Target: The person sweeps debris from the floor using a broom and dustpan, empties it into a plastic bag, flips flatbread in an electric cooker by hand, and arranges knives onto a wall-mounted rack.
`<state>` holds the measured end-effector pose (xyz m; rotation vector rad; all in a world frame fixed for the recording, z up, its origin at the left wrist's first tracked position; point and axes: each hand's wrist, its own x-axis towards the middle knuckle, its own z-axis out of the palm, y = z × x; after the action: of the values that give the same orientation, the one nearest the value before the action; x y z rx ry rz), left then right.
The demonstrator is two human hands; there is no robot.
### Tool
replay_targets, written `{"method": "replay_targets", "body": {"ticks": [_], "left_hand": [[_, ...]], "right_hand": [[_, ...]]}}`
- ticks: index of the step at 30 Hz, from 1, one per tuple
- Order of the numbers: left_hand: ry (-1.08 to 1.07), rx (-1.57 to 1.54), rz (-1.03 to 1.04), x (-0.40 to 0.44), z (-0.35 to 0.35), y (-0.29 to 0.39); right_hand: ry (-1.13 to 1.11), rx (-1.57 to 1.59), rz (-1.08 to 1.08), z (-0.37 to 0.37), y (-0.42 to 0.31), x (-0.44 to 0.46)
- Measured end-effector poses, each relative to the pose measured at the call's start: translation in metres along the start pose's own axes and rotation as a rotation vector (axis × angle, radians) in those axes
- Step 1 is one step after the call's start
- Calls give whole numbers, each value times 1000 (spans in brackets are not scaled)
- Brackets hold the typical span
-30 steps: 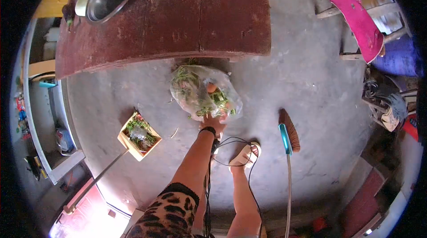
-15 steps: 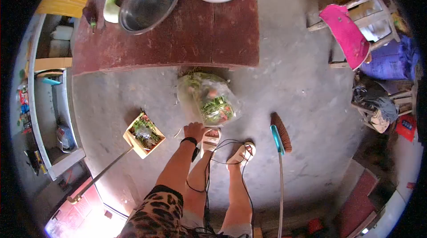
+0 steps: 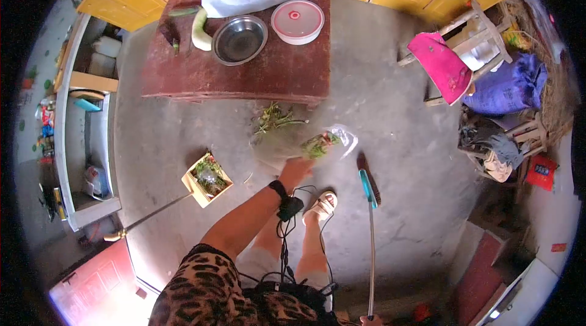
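Two hands are in view, each busy at a different spot. The left hand [image 3: 296, 171] is at the near edge of a clear plastic bag [image 3: 347, 137] on or just above the floor [image 3: 406, 143]; its fingers are blurred, so I cannot tell whether they grasp the film or only press against it. The right hand [image 3: 370, 320], at the near edge of the view, has its fingers wrapped around the handle of a broom [image 3: 366, 184]. The bag lies on the near side of the counter [image 3: 183, 79], left of the broom head, with loose greens [image 3: 274, 120] at its far left.

The thin film could snag or tear if pulled sharply, spilling the scraps [image 3: 316, 145] inside. A loose mouth could also let light stems slip out. The black cable [image 3: 284, 247] dangling in front of the legs might catch on the broom handle or a sandal [image 3: 323, 205]. A nudge could tip the shallow dustpan [image 3: 198, 195] on the left, scattering its leafy heap.

The film is glossy, crumpled and see-through; the greens are stringy and tangled. The broom has dark bristles, a turquoise head and a slim, straight handle. On the worn reddish-brown wood stand a round, shiny metal basin [image 3: 239, 39] and a white tub [image 3: 298, 21] with a pink-rimmed lid, near a pale, curved gourd [image 3: 199, 30].
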<state>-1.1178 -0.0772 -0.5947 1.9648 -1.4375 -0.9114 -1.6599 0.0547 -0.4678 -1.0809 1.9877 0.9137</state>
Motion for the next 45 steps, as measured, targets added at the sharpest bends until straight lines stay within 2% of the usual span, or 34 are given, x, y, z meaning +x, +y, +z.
{"method": "replay_targets", "body": {"ticks": [1, 3, 4, 5, 6, 8, 14, 16, 18, 20, 21, 22, 23, 24, 25, 26, 27, 28, 30, 32, 34, 36, 38, 40, 42, 43, 44, 45], "left_hand": [[10, 4, -4, 7, 5, 15], [50, -228, -22, 22, 22, 37], [49, -358, -199, 33, 42, 37], [48, -490, -374, 44, 61, 38], [58, -489, -377, 49, 67, 52], [147, -313, -230, 59, 81, 81], [54, -558, -233, 68, 153, 122], [-4, -498, -230, 71, 176, 124], [-83, -762, -724, 73, 190, 139], [-112, -881, -492, 68, 222, 120], [-170, -863, -761, 73, 223, 123], [-40, -990, -859, 73, 263, 103], [-103, -916, -664, 69, 263, 92], [-164, -839, -477, 63, 253, 86], [-188, -955, -866, 70, 250, 93], [-179, -1124, -962, 66, 195, 129], [-180, -1302, -858, 59, 192, 112], [-181, -1474, -742, 55, 191, 89], [27, -55, 527, 62, 149, 45], [-149, -950, -267, 57, 134, -4], [-31, -91, 74, 58, 84, -45], [-35, 606, -40, 36, 1, -18], [280, -529, -483, 4, -36, -45], [276, -281, -531, -34, -97, -21], [382, -294, -629, -79, -133, -7], [431, -468, -649, -106, -143, -15], [479, -643, -662, -139, -147, -36], [492, -374, -496, -172, -152, -57]], "right_hand": [[-28, 13, 59, -24, 27, -21], [-57, 52, 161, -61, 64, -53], [-75, 51, 213, -73, 61, -66], [-23, 72, 174, -68, 79, -63], [30, 97, 138, -66, 87, -61], [32, 206, 144, -70, 96, -54], [-52, 528, 148, -88, 90, -39], [-64, 629, 157, -100, 95, -32], [-56, 683, 162, -110, 78, -36], [184, 559, 93, -118, 52, -52], [201, 500, 169, -101, 77, -16], [207, 503, 172, -100, 76, -16], [231, 576, 136, -100, 73, -26], [251, 644, 104, -106, 68, -37], [249, 637, 112, -118, 64, -44], [29, 853, 240, -130, 55, -46], [-203, 1064, 362, -138, 47, -48], [-210, 1069, 353, -140, 40, -53], [-50, 897, 217, -142, 27, -64], [-1, 874, 138, -137, 28, -51], [100, 815, 4, -122, 37, -14], [204, 750, -130, -114, 34, 23], [250, 763, -475, -123, 2, 52], [135, 828, -544, -155, -61, 53], [253, 700, -743, -167, -117, 108], [338, 542, -828, -173, -149, 146], [464, 320, -1045, -185, -189, 160], [412, 461, -947, -196, -234, 173]]}}
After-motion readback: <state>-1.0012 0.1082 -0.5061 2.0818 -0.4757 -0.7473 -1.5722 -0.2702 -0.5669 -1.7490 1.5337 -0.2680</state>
